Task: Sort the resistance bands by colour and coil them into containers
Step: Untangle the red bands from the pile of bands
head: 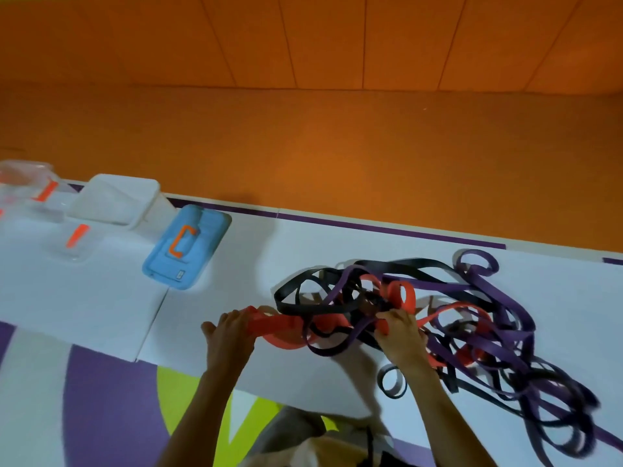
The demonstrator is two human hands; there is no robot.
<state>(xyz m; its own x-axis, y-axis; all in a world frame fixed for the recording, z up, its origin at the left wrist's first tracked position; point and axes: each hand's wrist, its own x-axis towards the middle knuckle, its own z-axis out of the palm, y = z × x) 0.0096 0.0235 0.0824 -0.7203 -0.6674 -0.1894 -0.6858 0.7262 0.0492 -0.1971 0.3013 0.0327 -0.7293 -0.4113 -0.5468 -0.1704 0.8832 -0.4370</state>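
A tangled heap of resistance bands lies on the white surface (101, 298) at the right: purple bands (499, 318), black bands (303, 308) and red bands (401, 293) wound through each other. My left hand (229, 335) grips a bunched red band (276, 326) at the heap's left edge. My right hand (401, 335) pinches another stretch of red band inside the tangle. At the far left stand a clear container (23, 183) and a white container (118, 200).
A blue lid (187, 247) with an orange clip lies flat near the containers, and a clear lid (72, 246) with an orange clip lies left of it. Orange floor runs beyond the far edge. Purple and lime floor shows below the near edge.
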